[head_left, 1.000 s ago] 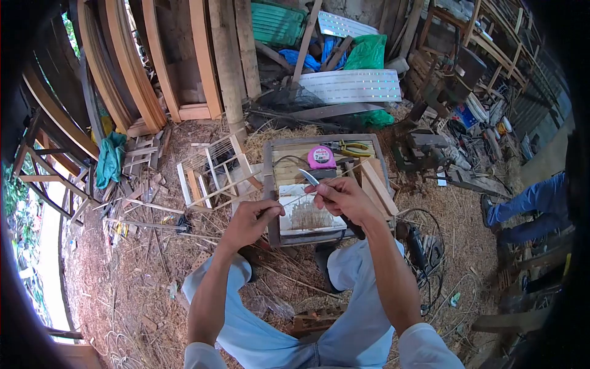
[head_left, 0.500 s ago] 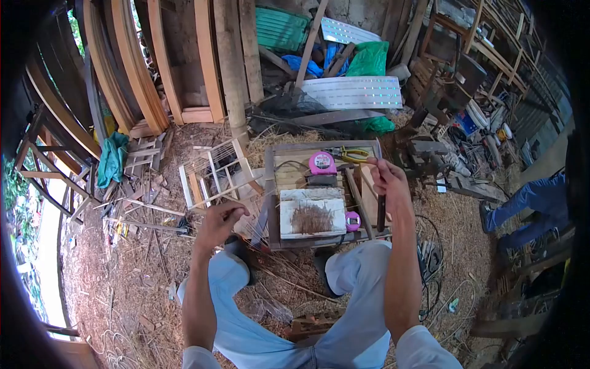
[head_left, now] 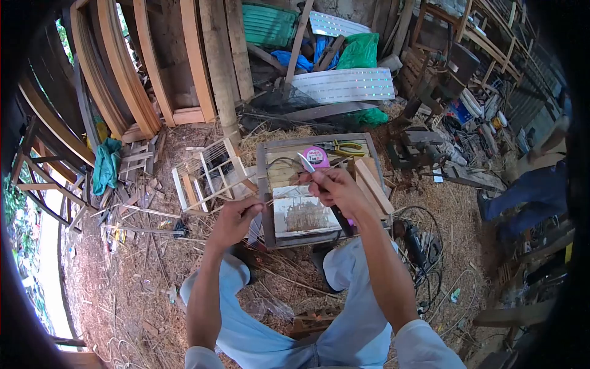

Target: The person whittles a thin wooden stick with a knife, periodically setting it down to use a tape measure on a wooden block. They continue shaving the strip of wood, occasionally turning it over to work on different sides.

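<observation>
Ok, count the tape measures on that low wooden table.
1. A pink tape measure sits at the table's far end, beside the yellow pliers. The right hand, holding a knife, covers part of the table, so another may be hidden.

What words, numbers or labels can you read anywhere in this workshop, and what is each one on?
No text here can be read for certain.
On the pink tape measure: a white label, print too small to read, partly behind the knife in the right hand.
On the blue container at far right: pale marks, too blurred to read.
On the thin stick in the left hand: no marking visible.
</observation>
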{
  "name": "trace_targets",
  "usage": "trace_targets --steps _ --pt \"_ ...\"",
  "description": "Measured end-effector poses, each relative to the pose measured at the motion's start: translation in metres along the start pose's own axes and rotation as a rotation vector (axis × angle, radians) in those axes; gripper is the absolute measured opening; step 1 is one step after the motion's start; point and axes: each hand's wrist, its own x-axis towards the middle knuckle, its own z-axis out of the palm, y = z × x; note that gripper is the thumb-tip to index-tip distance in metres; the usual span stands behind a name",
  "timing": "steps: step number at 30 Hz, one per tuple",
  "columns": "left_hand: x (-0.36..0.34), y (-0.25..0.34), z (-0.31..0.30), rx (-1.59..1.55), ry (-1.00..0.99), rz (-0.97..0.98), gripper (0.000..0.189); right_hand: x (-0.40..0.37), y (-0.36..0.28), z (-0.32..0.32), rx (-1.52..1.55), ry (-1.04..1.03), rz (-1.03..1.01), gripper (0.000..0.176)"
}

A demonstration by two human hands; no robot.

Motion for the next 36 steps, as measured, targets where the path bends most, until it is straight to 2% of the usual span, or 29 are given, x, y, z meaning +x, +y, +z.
trace_targets --steps 2,6,10,12,14,15,16,18,20,22,24,26,28,29,32,34,36 --pt "-0.002 0.007 -0.002 0.032 -0.105 -0.037 0.012 -0.002 0.002 -0.007 0.03 0.001 0.025 0.028" --pt "-0.007 -0.008 -0.006 0.012 -0.086 0.026 0.013 -0.011 -0.005 -0.032 -0.081 0.105 0.037 0.03" --pt "-0.011 -0.008 -0.01 0.005 -0.079 0.021 0.014 -0.017 -0.014 -0.041 0.043 0.177 0.005 0.032" --pt "-0.015 -0.016 -0.024 0.032 -0.087 0.022 0.014 -0.019 -0.025 -0.05 -0.244 0.557 -0.005 0.032" --pt "-0.031 -0.042 -0.062 0.02 0.132 -0.088 0.015 -0.034 -0.027 -0.119 0.154 0.516 -0.304 0.033" --pt "-0.029 -0.046 -0.069 0.027 0.156 -0.104 0.016 -0.033 -0.024 -0.111 0.202 0.668 -0.306 0.033" --pt "-0.021 -0.042 -0.062 0.028 0.166 -0.094 0.016 -0.029 -0.013 -0.102 0.057 0.6 -0.267 0.034" --pt "-0.002 -0.028 -0.036 0.031 0.198 -0.057 0.015 -0.022 -0.002 -0.054 -0.009 0.302 -0.025 0.021" --pt "0.005 -0.019 -0.012 0.03 0.161 -0.058 0.015 -0.017 -0.001 0.007 -0.14 0.192 0.004 0.02" --pt "0.013 0.004 0.008 0.179 0.114 0.081 0.015 0.012 0.024 0.024 -0.031 -0.019 0.013 0.031" --pt "0.018 0.014 0.017 0.197 0.115 0.078 0.014 0.024 0.027 0.033 0.09 -0.106 0.007 0.03" --pt "0.02 0.019 0.017 0.208 0.117 0.053 0.014 0.021 0.02 0.031 0.142 -0.088 -0.002 0.026" --pt "0.02 0.018 0.014 0.188 0.114 0.125 0.013 0.017 0.019 0.024 0.087 -0.067 0.018 0.029" --pt "0.019 0.014 0.009 0.181 0.117 0.124 0.013 0.018 0.017 0.02 0.011 0.08 0.029 0.028" --pt "0.013 0.002 0.002 0.136 0.067 0.057 0.013 0.007 -0.001 -0.014 0.094 0.104 -0.011 0.027" --pt "0.009 -0.003 -0.001 0.183 0.045 0.126 0.014 0.003 0.0 -0.019 0.068 0.034 0.003 0.027" --pt "0.001 -0.013 -0.006 0.241 0.062 0.112 0.013 0.002 0.005 -0.021 0.002 0.226 0.04 0.028"
